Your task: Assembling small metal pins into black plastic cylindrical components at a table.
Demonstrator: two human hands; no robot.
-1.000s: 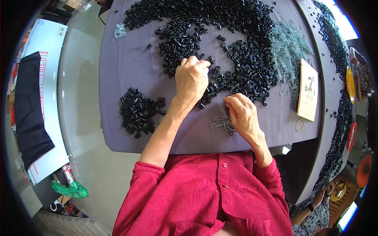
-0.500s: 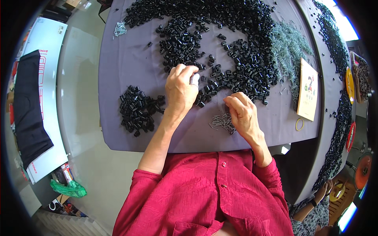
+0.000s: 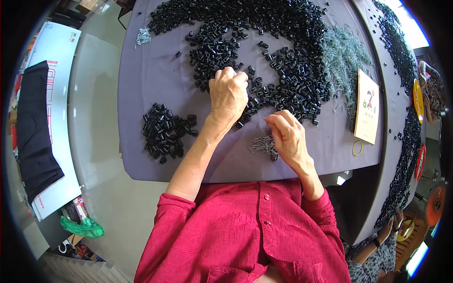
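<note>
My left hand [image 3: 228, 95] is curled closed over the near edge of a big heap of small black cylindrical pieces [image 3: 214, 52]. What its fingers grip, if anything, is hidden beneath them. To its right, my right hand [image 3: 289, 137] has thumb and fingers pinched together. Anything in that pinch is too small to make out. Just beside and partly under the right hand lies a little pile of thin grey metal pins [image 3: 264, 146]. A separate group of black pieces [image 3: 165, 131] rests on the table left of my left forearm.
A wide scatter of pale metal pins [image 3: 347, 52] lies at the table's right, beside a yellowish booklet [image 3: 366, 107] and a yellow ring-shaped band [image 3: 357, 148]. Few pins [image 3: 143, 36] sit far left. Along another table run more black pieces [image 3: 402, 155]; a co-worker's arm [image 3: 370, 247] shows lower right.
My left hand has shifted slightly right and away from me, its fingers now curled further under. My right hand stays nearly in place, still pinched.
</note>
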